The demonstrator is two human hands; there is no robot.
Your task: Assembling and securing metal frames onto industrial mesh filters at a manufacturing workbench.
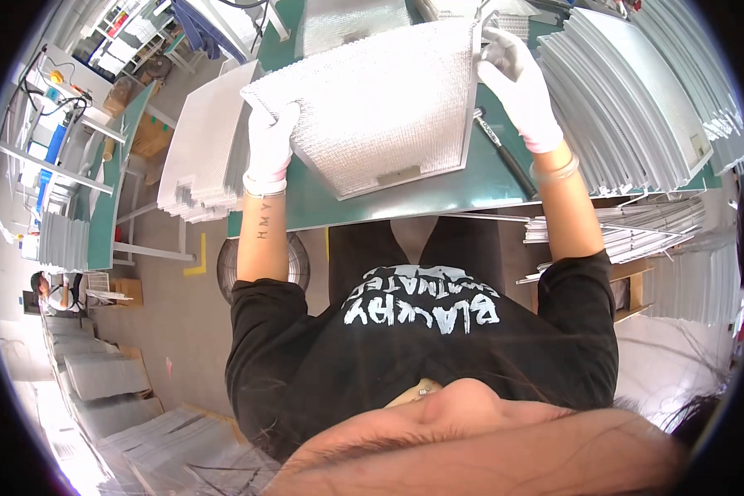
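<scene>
A silver rectangular metal mesh filter panel (388,103) is tilted up in front of me over the green table (322,207). My left hand (271,140), in a white glove, is closed on its left edge, with the thumb on the mesh face. At the panel's upper right edge my gloved right hand (519,83) has its fingers curled around the frame; part of that grip is hard to make out. A hand tool with a metal head and dark handle (511,161) lies on the table just right of the panel.
Stacked mesh panels stand to the left (206,140) and in a long row to the right (628,99). Another panel (351,25) lies behind. Thin frames (628,227) sit below the table's right side. Far left, a person (57,291) is near a second green table (111,182).
</scene>
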